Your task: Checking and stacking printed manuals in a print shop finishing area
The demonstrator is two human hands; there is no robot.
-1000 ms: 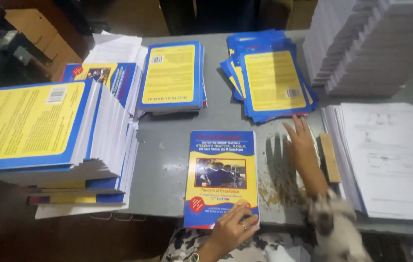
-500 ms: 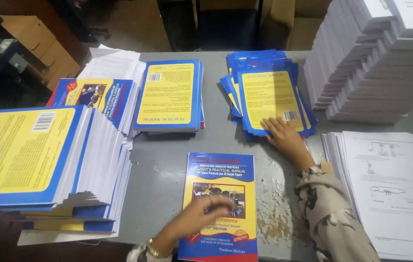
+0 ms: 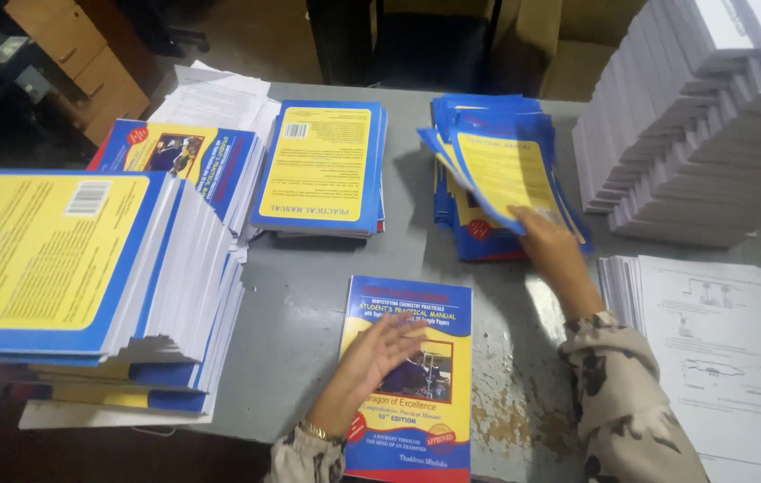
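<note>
Your left hand (image 3: 378, 351) lies flat, fingers spread, pinning the near book (image 3: 412, 376) to the desk (image 3: 300, 304), while your right hand (image 3: 548, 240), fingers pinched, lifts a loose cover (image 3: 505, 174) off the far-right stack (image 3: 479, 201).

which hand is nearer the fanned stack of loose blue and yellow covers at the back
Right. The right hand is touching the top sheet of the cover stack, at its near edge. The left hand lies flat on the book, nearer the person, apart from the stack.
</note>
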